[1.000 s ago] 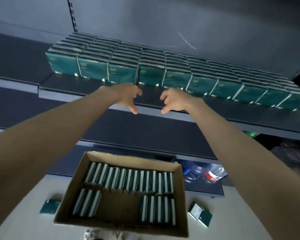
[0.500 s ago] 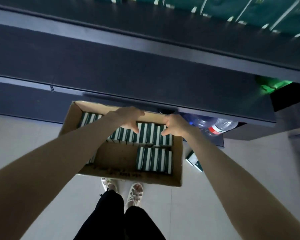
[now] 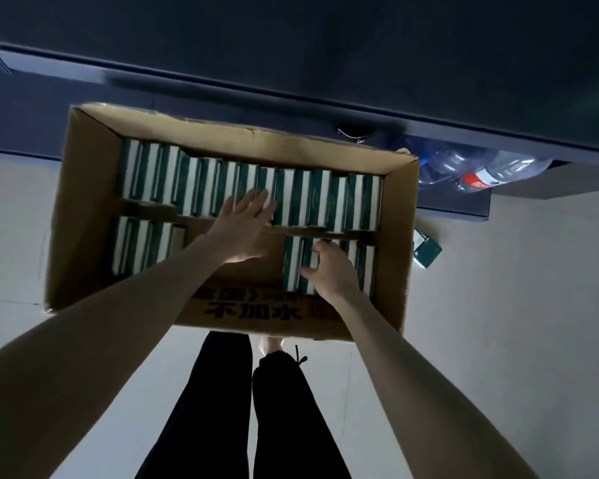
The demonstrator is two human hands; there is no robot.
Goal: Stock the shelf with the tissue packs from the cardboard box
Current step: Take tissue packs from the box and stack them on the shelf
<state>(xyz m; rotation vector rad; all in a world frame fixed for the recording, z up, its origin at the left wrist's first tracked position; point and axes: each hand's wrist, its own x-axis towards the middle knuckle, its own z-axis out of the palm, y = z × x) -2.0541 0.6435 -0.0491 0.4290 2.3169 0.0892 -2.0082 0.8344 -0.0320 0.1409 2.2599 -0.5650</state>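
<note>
Down in the cardboard box (image 3: 80, 209), the right hand (image 3: 332, 276) is clamping its fingers (image 3: 320, 248) on tissue packs (image 3: 291, 264), the left hand (image 3: 241, 233) hovering straight-fingered; squeezed unevenly, inner packs could be slipping out.

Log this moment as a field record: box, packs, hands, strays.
box: brown open-topped cardboard box, on the pale floor
packs: green-and-white rectangular tissue packs on edge; long far row, two near groups
left hand: open, fingers straight over the far row
right hand: fingers curled round packs in the near right group
stray: green pack on floor, right of box
</note>
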